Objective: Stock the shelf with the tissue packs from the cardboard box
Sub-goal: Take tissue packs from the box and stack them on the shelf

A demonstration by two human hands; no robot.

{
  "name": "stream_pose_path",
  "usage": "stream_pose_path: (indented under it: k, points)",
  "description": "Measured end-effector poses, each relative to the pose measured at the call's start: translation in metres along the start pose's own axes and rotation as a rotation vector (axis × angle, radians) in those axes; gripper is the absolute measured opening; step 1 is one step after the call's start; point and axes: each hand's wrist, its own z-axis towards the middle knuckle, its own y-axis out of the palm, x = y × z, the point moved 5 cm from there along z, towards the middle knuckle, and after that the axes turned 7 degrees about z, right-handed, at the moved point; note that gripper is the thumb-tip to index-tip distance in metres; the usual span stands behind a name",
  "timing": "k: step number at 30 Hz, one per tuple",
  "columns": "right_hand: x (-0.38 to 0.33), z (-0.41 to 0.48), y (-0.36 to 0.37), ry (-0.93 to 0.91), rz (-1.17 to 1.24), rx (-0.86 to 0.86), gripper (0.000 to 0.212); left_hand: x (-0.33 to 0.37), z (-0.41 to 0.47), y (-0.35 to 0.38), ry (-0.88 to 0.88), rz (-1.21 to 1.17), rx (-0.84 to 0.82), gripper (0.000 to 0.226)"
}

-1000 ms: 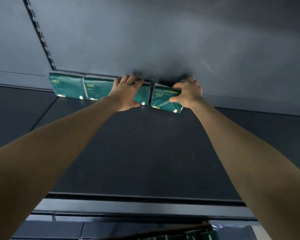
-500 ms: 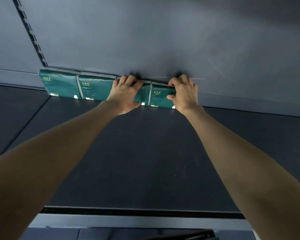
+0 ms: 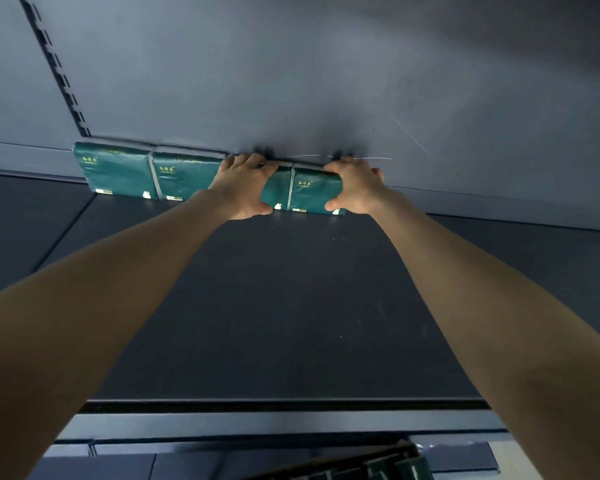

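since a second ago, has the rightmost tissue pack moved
Yes. The rightmost tissue pack went back and left, closing the gap to its neighbour pack, now square against the back panel.

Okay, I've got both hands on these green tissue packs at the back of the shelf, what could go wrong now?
1. The rightmost pack has no neighbour on its open side; once the right hand lets go, it may tip over there.
2. The left hand grips the third pack over its top edge, so pulling away carelessly could drag it forward, out of the row against the back panel.
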Motion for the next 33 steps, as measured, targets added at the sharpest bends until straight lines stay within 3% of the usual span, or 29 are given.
stream_pose_path:
  k: [9,17,25,33]
  points:
    - [-0.004,-0.059,-0.045,0.009,0.147,-0.030,0.071,0.029,-0.045,-0.063,0.007,-0.026,-0.063,0.080]
    - [0.000,-0.185,-0.062,-0.074,0.150,-0.145,0.060,0.102,-0.155,-0.099,-0.045,-0.101,-0.165,0.080]
    - [0.024,-0.303,-0.022,-0.094,0.159,-0.309,0.059,0.175,-0.254,-0.068,-0.042,-0.141,-0.317,0.083]
    - [0.047,-0.365,0.082,-0.056,0.199,-0.489,0.059,0.209,-0.324,0.027,-0.056,-0.156,-0.489,0.080]
